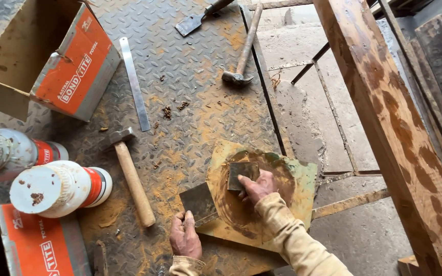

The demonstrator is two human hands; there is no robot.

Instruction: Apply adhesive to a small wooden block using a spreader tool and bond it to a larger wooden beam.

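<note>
Rusty checkered steel plate (pixel 190 92) serves as the work surface in the head view. On it lies a smeared mixing board (pixel 287 174). The right hand (pixel 257 186) presses a small scraper blade (pixel 242 174) onto the board's centre, fingers clamped on it. Just left of the board, the left hand (pixel 185 237) grips a wider scraper (pixel 199 202); its handle is hidden in the fist. A hammer (pixel 129 174) lies further left, beside two tins (pixel 57 186) cut off by the frame.
</note>
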